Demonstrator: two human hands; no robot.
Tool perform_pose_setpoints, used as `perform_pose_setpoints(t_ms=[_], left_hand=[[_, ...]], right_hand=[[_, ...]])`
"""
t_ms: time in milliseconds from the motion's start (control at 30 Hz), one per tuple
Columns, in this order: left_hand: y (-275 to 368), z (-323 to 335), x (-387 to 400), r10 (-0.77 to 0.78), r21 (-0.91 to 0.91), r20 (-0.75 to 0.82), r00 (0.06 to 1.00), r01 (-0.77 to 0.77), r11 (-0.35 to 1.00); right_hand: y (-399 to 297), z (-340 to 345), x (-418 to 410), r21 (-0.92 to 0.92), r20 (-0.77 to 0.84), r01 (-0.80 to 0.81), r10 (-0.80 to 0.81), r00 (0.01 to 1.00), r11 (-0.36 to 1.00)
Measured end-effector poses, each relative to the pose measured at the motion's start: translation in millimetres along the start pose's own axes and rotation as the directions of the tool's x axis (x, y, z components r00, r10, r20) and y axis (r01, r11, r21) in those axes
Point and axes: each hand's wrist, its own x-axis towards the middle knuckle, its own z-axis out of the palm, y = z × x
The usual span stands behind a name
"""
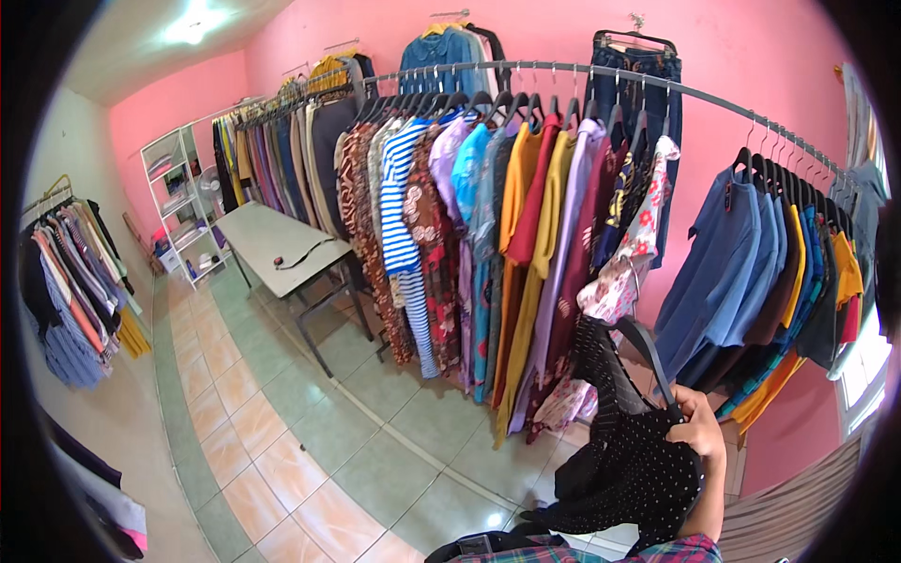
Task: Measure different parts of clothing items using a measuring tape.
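My right hand is closed around the middle of a black clothes hanger, at the lower right. A black garment with small white dots hangs from it, close to my body. Just beyond it, a white garment with red flowers hangs at the end of a row of clothes on a curved metal rail. Farther right on the rail hang blue short-sleeved shirts. My left hand is out of view.
A grey-topped table with a black cord-like item stands beyond the floor tiles. A white shelf unit is at the far wall. More clothes hang at left. A striped cloth is at lower right.
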Motion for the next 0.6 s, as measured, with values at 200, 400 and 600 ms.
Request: perform_pose_setpoints(t_ms=[200, 400, 600], left_hand=[[-40.2, -79.4, -42.4, 0.149, 0.846, -0.105, 0.983, 0.009, 0.533], [60.9, -65.4, -19.0, 0.415, 0.641, -0.234, 0.879, -0.181, 0.746], [309.8, 0.1, -115.1, 0.928, 0.594, -0.169, 0.332, -0.717, 0.364]], right_hand=[[-32.8, 84.5, 29.9, 0.124, 0.378, -0.045, -0.005, 0.926, 0.991], [-59.7, 183.3, 68.7, 0.114, 0.709, -0.004, -0.079, 0.701, 0.993], [-66.4, 313.2, 123.7, 0.106, 0.932, 0.159, -0.154, 0.329, 0.982]])
